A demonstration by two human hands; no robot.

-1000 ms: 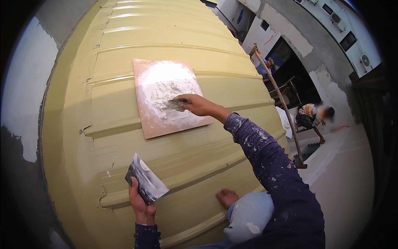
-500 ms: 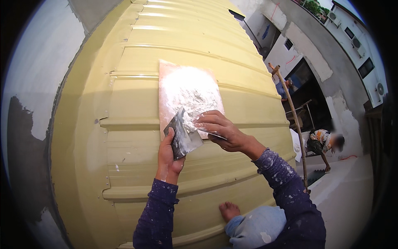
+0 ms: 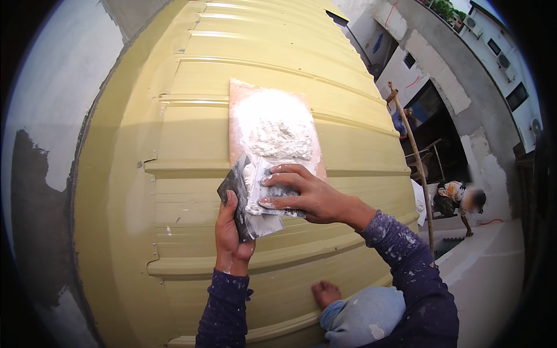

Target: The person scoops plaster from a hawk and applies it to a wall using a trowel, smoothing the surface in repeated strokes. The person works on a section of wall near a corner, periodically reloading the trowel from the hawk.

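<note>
pale yellow ribbed metal sheeting [image 3: 191,133] slopes under us; our left hand [image 3: 231,240] grips one putty knife [image 3: 246,203] by its lower end, blade tilted up; our right hand [image 3: 307,197] presses a second blade flat on it, fingers spread, white putty [image 3: 252,188] between them; just above lies the board [image 3: 272,124] heaped with putty; we judge a firm, even scrape keeps the load clean; a bare foot [image 3: 325,293] braces below.
</note>
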